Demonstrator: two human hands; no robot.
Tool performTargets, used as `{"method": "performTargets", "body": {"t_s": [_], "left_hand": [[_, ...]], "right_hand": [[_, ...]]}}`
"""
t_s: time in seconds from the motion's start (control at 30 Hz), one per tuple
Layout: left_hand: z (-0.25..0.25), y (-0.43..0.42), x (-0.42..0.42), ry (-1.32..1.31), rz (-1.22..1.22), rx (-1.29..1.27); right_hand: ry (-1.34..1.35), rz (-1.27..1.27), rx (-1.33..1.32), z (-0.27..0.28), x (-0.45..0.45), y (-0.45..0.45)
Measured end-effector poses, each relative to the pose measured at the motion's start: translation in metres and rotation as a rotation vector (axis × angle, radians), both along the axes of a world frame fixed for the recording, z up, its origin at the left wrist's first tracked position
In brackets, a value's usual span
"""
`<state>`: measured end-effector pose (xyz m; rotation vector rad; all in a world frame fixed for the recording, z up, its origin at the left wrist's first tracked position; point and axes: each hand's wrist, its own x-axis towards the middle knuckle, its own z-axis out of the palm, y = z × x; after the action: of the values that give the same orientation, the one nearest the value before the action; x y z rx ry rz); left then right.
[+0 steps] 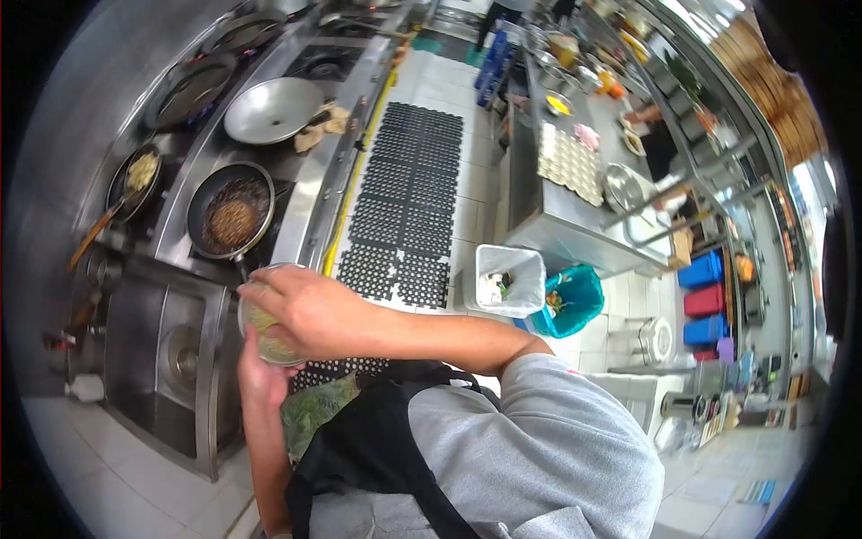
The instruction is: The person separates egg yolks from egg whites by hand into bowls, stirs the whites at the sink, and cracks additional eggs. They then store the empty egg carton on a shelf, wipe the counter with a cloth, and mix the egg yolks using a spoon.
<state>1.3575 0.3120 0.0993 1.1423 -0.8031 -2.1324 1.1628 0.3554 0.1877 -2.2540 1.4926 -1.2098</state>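
Near: both hands together at one shallow round bowl [242, 316], which sits in front of the body, off the stove. Left hand [262, 382] supports it from the near side, gripping its edge. Right hand [310, 310] lies across the top with fingers bent over the rim; whether they pinch any of the contents is not clear. Contents: pale yellow, fine-textured food [262, 328], partly covered by the fingers; exact kind not identifiable.

Below the right forearm: clear bag of greens [316, 415], untouched. To the left: steel sink basin [135, 359].

Just beyond the bowl: black frying pan [193, 211] on the range, its handle pointing toward the hands, with a browned, crumbly mass [231, 222] at its centre.

Progress (judgement): the pan is loaded and browning looks well advanced; the bowl is not emptied, so handling of the pale food appears unfinished. No pale food is distinguishable in this pan.

Farther along the range: second pan with yellowish food [141, 171] and a wooden-handled utensil [94, 235]; wide bare wok [260, 103] with a crumpled cloth [310, 130] beside it.

Far: across the perforated floor mat [404, 198], a counter with an egg tray [568, 163] and a co-worker's hand [642, 115].
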Motion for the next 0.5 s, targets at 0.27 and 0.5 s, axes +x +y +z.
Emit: {"method": "performTargets", "body": {"t_s": [0.27,0.5], "left_hand": [[-0.011,0.031,-0.205,0.087,-0.497,-0.044],[-0.028,0.079,-0.369,0.117,-0.501,-0.2]], "right_hand": [[-0.02,-0.496,0.191,0.017,-0.198,0.126],[-0.05,-0.744,0.209,0.034,-0.315,0.217]]}}
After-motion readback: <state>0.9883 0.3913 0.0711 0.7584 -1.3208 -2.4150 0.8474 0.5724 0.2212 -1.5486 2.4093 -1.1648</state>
